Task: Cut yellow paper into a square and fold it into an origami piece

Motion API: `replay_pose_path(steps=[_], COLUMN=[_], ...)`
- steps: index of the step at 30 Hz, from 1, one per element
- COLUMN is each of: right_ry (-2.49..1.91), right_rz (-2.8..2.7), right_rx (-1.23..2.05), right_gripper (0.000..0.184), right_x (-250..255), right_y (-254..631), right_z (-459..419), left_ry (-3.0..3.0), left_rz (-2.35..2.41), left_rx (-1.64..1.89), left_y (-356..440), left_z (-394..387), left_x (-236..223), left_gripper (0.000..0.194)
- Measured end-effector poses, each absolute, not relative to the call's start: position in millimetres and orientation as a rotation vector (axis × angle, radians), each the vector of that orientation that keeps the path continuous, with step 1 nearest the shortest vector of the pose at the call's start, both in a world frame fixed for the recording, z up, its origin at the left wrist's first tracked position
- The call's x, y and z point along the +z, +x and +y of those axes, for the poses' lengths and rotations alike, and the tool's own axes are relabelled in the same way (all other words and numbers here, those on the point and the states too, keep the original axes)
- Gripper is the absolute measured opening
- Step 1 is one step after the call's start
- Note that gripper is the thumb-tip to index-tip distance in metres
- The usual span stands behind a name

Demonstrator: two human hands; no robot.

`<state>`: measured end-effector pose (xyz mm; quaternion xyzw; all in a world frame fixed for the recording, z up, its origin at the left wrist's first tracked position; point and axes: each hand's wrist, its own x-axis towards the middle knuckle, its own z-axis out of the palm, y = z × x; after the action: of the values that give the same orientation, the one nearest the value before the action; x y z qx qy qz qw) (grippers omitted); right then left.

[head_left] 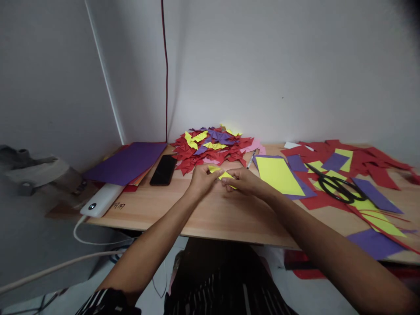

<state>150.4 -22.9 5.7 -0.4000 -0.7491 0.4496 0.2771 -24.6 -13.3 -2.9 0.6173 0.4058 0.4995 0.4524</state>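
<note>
Between both hands, above the middle of the table, is a small folded piece of yellow paper (pixel 215 169). My left hand (pixel 204 178) pinches its left end between thumb and fingers. Its right end is gripped by my right hand (pixel 239 180), with the fingertips of the two hands close together. The fingers cover much of the paper, so its full shape cannot be made out. Just beyond the hands lies a heap of folded paper pieces (pixel 216 146) in red, purple, yellow and pink.
Left of the hands lie a black phone (pixel 163 169), a stack of purple sheets (pixel 131 162) and a white power bank (pixel 102 201) with a cable. To the right are yellow sheets (pixel 277 176), a pen (pixel 251 159), black scissors (pixel 337 186) and red paper scraps (pixel 380 166).
</note>
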Motion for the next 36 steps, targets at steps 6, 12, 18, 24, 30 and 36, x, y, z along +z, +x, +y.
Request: replay_pose_path(steps=[6, 12, 18, 24, 30, 36], right_ry=[-1.089, -1.195, -1.201, -1.119, -1.151, -1.078], right_rz=[-1.976, -1.902, -1.857, -1.899, -1.773, -1.750], right_rx=[1.171, 1.216, 1.047, 0.906, 0.978, 1.114], right_gripper=[0.040, 0.042, 0.044, 0.043, 0.034, 0.033], right_x=[5, 8, -2, 3, 16, 12], right_y=[151, 150, 144, 143, 146, 143], right_z=[-22, -25, -26, -26, -26, -26], left_ry=[1.423, 1.142, 0.955, 0.958, 0.964, 0.942], left_rz=[1.019, 0.953, 0.812, 0.775, 0.704, 0.673], left_rx=[1.319, 1.359, 1.133, 1.165, 1.086, 1.063], left_y=[-31, -34, -35, -37, -36, -37], left_z=[-11, -7, -9, -9, -11, -10], left_x=[0, 0, -5, -6, -4, -5], left_gripper=[0.028, 0.035, 0.040, 0.034, 0.039, 0.035])
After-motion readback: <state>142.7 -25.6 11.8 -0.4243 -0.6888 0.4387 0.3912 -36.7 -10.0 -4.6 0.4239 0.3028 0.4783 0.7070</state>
